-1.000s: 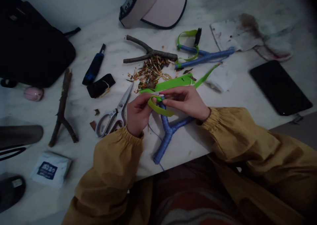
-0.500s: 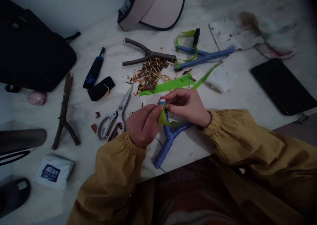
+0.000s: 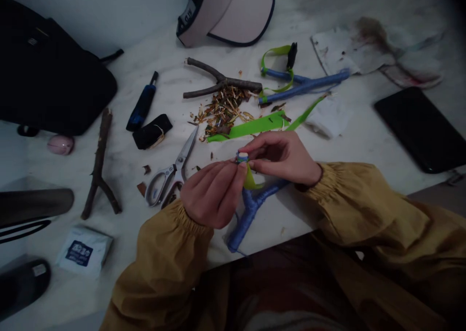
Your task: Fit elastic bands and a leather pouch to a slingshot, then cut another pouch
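Observation:
A forked stick wrapped in blue thread (image 3: 243, 224), a slingshot frame by its look, lies near the table's front edge with one prong raised. My left hand (image 3: 216, 192) is closed at that prong's tip, fingers and thumb pinching the green elastic band (image 3: 251, 178) wound there. From the other side, my right hand (image 3: 286, 158) pinches the same tip between thumb and fingers. The pale cut end shows between the hands. Part of the band hangs below the fingertips; the fingers hide how it is fastened. The other prong runs under my right wrist.
Scissors (image 3: 171, 171) lie open left of my hands. Beyond are wood shavings (image 3: 224, 110), a green strip (image 3: 255, 126), a bare forked stick (image 3: 222, 81) and another blue-wrapped slingshot (image 3: 306, 86). A phone (image 3: 418, 127) lies right, a second bare fork (image 3: 98, 171) left.
My left hand has turned, its fingers now extended over the prong tip. The band's loop hangs lower and narrower. The whole view has shifted slightly.

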Available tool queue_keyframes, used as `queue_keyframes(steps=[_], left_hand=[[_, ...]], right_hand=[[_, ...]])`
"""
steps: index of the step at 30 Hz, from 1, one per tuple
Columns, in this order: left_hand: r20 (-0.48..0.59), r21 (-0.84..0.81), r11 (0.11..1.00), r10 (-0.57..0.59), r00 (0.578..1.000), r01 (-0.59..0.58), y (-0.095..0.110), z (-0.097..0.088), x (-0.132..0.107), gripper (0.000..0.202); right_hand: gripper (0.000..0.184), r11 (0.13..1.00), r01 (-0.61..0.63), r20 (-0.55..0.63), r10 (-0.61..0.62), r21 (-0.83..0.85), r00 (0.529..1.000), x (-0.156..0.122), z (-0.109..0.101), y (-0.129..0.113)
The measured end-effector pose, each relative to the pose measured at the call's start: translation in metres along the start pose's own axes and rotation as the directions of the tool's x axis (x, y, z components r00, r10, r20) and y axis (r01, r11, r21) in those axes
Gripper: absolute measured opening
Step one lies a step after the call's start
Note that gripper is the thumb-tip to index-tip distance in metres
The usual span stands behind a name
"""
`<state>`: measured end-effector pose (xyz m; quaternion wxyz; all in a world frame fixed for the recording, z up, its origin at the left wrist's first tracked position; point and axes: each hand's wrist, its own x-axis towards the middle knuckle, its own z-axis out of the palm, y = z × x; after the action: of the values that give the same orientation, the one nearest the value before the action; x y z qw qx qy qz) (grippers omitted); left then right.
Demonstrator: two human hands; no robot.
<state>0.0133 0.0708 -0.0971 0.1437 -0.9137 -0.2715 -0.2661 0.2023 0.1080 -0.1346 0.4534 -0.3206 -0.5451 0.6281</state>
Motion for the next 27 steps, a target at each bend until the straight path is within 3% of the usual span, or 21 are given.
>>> queue_keyframes(steps=[3, 11, 16, 20, 24, 27], left_hand=[[0.105, 0.028, 0.999, 0.029, 0.994, -0.032, 0.003, -0.014, 0.005, 0.021], [0.102, -0.04, 0.999, -0.029, 0.994, 0.033, 0.019, -0.017, 0.005, 0.021], [0.072, -0.027, 1.0, -0.012, 0.997, 0.014, 0.02, -0.02, 0.007, 0.016], [0.075, 0.004, 1.0, 0.013, 0.997, -0.014, 0.022, -0.018, 0.005, 0.016], [0.004, -0.001, 1.0, 0.017, 1.0, -0.017, 0.026, -0.01, -0.005, 0.02], [0.015, -0.018, 0.999, 0.045, 0.999, -0.045, 0.028, -0.01, -0.007, 0.02]], right_hand=[[0.016, 0.997, 0.027, 0.043, -0.024, -0.07, 0.999, -0.003, -0.002, -0.007], [0.018, 0.99, 0.054, 0.111, -0.04, -0.131, 0.993, -0.006, -0.007, -0.007], [0.018, 0.929, 0.211, 0.176, -0.163, -0.304, 0.971, -0.004, -0.012, -0.01], [0.015, 0.894, 0.293, 0.267, -0.208, -0.338, 0.941, -0.002, -0.018, -0.013], [0.013, 0.922, 0.217, 0.293, -0.121, -0.321, 0.949, -0.002, -0.02, -0.016], [0.01, 0.95, 0.11, 0.321, -0.011, -0.293, 0.947, -0.003, -0.018, -0.019]])
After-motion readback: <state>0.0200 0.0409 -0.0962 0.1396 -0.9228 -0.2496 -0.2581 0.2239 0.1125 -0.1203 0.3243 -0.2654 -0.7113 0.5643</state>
